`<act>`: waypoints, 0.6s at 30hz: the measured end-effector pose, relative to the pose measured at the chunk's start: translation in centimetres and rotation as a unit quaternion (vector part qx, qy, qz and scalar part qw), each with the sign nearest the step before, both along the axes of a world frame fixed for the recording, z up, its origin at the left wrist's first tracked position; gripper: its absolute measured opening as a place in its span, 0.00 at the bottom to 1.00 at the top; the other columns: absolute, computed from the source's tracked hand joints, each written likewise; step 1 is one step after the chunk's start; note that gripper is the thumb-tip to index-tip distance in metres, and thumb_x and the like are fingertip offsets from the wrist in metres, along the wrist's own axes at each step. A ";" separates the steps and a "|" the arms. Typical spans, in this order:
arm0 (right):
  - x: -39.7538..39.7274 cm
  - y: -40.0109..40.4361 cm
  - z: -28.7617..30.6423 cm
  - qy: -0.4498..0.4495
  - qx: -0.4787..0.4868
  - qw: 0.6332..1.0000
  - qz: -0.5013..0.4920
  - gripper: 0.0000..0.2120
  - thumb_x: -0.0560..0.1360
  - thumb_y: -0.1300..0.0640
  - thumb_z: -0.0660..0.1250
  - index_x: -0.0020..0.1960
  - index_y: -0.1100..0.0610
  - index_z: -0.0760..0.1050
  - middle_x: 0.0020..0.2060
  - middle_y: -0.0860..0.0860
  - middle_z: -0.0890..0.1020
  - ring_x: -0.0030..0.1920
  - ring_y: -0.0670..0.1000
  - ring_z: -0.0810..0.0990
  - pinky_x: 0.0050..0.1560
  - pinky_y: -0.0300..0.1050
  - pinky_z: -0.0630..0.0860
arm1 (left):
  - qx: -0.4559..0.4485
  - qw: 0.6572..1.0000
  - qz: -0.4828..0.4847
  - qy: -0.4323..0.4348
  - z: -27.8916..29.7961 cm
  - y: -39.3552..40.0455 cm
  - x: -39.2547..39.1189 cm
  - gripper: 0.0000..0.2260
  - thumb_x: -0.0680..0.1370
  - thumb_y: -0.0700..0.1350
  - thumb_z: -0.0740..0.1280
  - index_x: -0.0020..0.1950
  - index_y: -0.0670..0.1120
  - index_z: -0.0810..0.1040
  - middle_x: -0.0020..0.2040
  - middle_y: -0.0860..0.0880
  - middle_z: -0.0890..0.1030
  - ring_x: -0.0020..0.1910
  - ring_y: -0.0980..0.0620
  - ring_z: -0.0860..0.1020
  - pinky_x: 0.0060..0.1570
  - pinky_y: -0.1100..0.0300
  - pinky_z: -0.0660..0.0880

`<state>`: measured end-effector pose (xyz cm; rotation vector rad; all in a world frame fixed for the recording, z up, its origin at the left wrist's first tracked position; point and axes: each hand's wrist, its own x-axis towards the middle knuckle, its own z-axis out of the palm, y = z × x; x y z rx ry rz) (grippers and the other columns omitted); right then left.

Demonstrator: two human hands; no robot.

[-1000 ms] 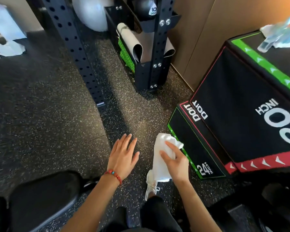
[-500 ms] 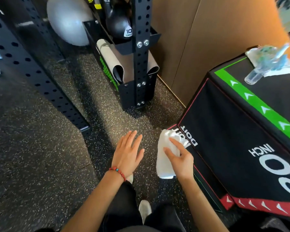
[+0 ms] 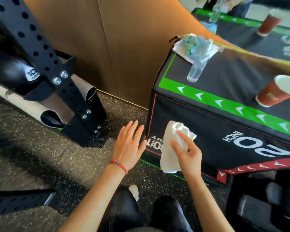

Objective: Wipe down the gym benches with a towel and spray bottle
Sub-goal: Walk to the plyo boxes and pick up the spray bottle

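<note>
Speckled black rubber floor (image 3: 45,158) underfoot; brown panelled wall (image 3: 107,39) behind, smooth with vertical seams.

Large black plyo box (image 3: 216,131), soft-looking covering, boxy, with a green band of white arrowheads along the top edge and a red band of white arrowheads low on the side. Upside-down white lettering on the side reads "20 INCH"; a partly covered word near the corner cannot be read in full.

Black steel rack upright (image 3: 45,52), perforated with round holes, silver bolts at the joints. Behind it a dark glossy ball (image 3: 12,67) with a white label starting "10"; the rest is too small. A rolled grey mat (image 3: 32,104) lies in the rack's lower tray.

Both forearms bare, reaching forward and down. Left hand (image 3: 129,146): palm down, fingers straight and slightly spread, holding nothing, hovering over the floor just beside the box corner. Red beaded bracelet (image 3: 119,165) with one blue bead on that wrist.

Right hand (image 3: 187,154): fingers curled round a white towel (image 3: 171,148), index finger extended over the bunched cloth. Towel is soft, crumpled, hanging below the hand, in front of the box's side near its left corner; contact with the box cannot be told.

Spray bottle (image 3: 197,69): clear plastic, lying tilted on the box top beside a patterned cloth (image 3: 193,45). Red paper cup (image 3: 274,92), white inside, leaning in view on the box top, blurred.
</note>
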<state>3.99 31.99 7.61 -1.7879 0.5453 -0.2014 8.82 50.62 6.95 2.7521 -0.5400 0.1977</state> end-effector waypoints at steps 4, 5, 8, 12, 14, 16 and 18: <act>1.4 -1.0 1.9 -0.035 0.012 0.996 -0.082 0.14 0.70 0.55 0.73 0.53 0.41 0.79 0.44 0.33 0.79 0.42 0.29 0.76 0.40 0.23 0.70 | -0.029 0.998 -0.058 -0.016 1.3 -1.9 3.8 0.21 0.73 0.42 0.70 0.64 0.37 0.73 0.64 0.35 0.74 0.65 0.36 0.71 0.63 0.40 0.66; 1.7 -1.4 2.4 -0.044 0.010 0.994 -0.096 0.14 0.70 0.55 0.73 0.53 0.42 0.79 0.43 0.32 0.79 0.42 0.29 0.76 0.40 0.22 0.70 | -0.040 0.997 -0.070 -0.020 1.7 -2.5 4.5 0.21 0.73 0.42 0.70 0.64 0.37 0.74 0.64 0.35 0.74 0.65 0.36 0.71 0.63 0.40 0.66; 2.8 -2.8 3.7 -0.066 0.001 0.990 -0.124 0.14 0.69 0.55 0.73 0.50 0.39 0.78 0.43 0.30 0.80 0.42 0.30 0.76 0.41 0.23 0.69 | -0.062 0.992 -0.101 -0.035 2.6 -4.4 6.6 0.20 0.73 0.42 0.70 0.64 0.36 0.74 0.64 0.35 0.74 0.64 0.36 0.71 0.63 0.40 0.67; 4.6 -5.3 4.9 -0.082 -0.011 0.986 -0.141 0.15 0.69 0.55 0.73 0.47 0.35 0.77 0.44 0.28 0.79 0.44 0.31 0.76 0.45 0.25 0.71 | -0.087 0.988 -0.123 -0.040 3.8 -7.2 9.3 0.19 0.75 0.44 0.66 0.63 0.36 0.74 0.64 0.34 0.74 0.64 0.35 0.71 0.63 0.39 0.68; 5.7 -6.6 5.1 -0.090 -0.015 0.986 -0.143 0.15 0.70 0.55 0.73 0.47 0.34 0.77 0.44 0.27 0.79 0.44 0.31 0.76 0.43 0.25 0.71 | -0.094 0.987 -0.124 -0.044 4.4 -8.7 10.7 0.20 0.75 0.45 0.63 0.63 0.35 0.74 0.63 0.34 0.74 0.64 0.35 0.71 0.63 0.40 0.68; 6.8 -7.7 5.3 -0.095 -0.018 0.985 -0.139 0.16 0.70 0.55 0.73 0.47 0.34 0.77 0.43 0.27 0.79 0.43 0.30 0.76 0.42 0.24 0.71 | -0.114 0.985 -0.119 -0.052 5.0 -10.2 12.2 0.20 0.76 0.45 0.63 0.63 0.35 0.74 0.63 0.34 0.74 0.64 0.35 0.71 0.64 0.42 0.67; 7.8 -8.8 5.4 -0.100 -0.024 0.985 -0.136 0.16 0.70 0.55 0.73 0.48 0.34 0.76 0.42 0.26 0.78 0.43 0.31 0.76 0.42 0.23 0.70 | -0.153 0.981 -0.109 -0.042 5.7 -11.9 13.7 0.20 0.76 0.43 0.64 0.65 0.34 0.72 0.65 0.35 0.72 0.66 0.36 0.69 0.66 0.44 0.65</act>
